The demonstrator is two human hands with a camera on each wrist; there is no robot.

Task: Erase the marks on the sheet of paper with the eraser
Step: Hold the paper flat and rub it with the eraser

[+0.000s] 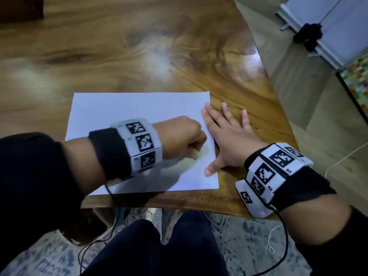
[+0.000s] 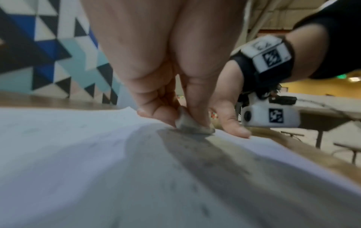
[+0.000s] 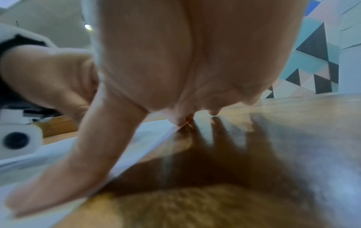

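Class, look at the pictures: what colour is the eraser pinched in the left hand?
Greyish white, smudged darker; the eraser shows best in the left wrist view.

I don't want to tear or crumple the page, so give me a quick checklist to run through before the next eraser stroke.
1. Eraser held firmly: ok, the left hand pinches it between thumb and fingers.
2. Eraser touching the sheet of paper: ok, its bottom edge sits on the page.
3. Sheet pinned: ok, the right hand lies flat across its right edge, thumb on the paper.
4. Sheet fully on the wooden table: ok, though its near edge is close to the table's edge.
5. Marks left to erase: cannot tell, too blurred.
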